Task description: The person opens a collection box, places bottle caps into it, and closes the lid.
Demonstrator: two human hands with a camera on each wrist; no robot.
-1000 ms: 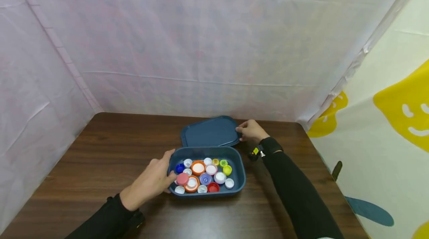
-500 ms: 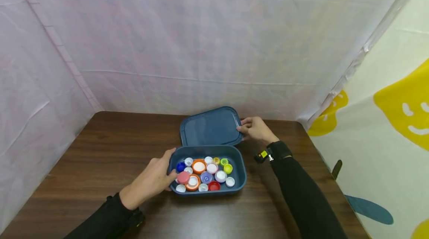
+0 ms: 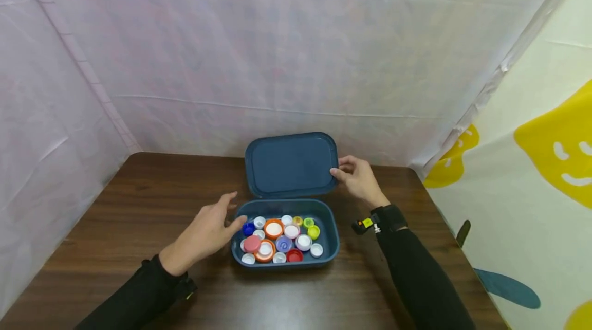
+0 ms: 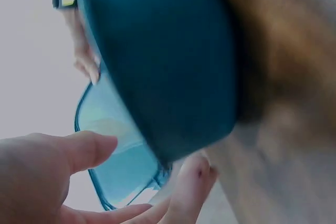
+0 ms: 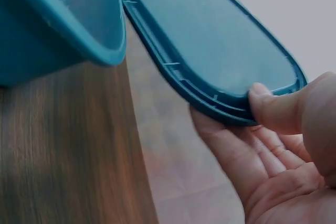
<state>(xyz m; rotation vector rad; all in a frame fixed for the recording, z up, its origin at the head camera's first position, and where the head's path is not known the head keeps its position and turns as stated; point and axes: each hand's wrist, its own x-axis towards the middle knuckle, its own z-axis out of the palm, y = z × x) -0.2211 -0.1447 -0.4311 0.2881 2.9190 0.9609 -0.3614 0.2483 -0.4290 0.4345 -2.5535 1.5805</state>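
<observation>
pinching dark blue lid (image 3: 290, 164) upright, right hand (image 3: 358, 180), left hand (image 3: 208, 231) spread beside box (image 3: 329, 237)

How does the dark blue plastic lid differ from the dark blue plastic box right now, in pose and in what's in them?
The dark blue plastic lid is tilted up on edge, while the dark blue plastic box sits flat on the brown wooden table. The lid is shallow and bare; the box is deeper and holds coloured bottle caps. The right hand pinches the lid's edge; the left hand is open beside the box. Both share colour and a rounded rectangular outline.
</observation>
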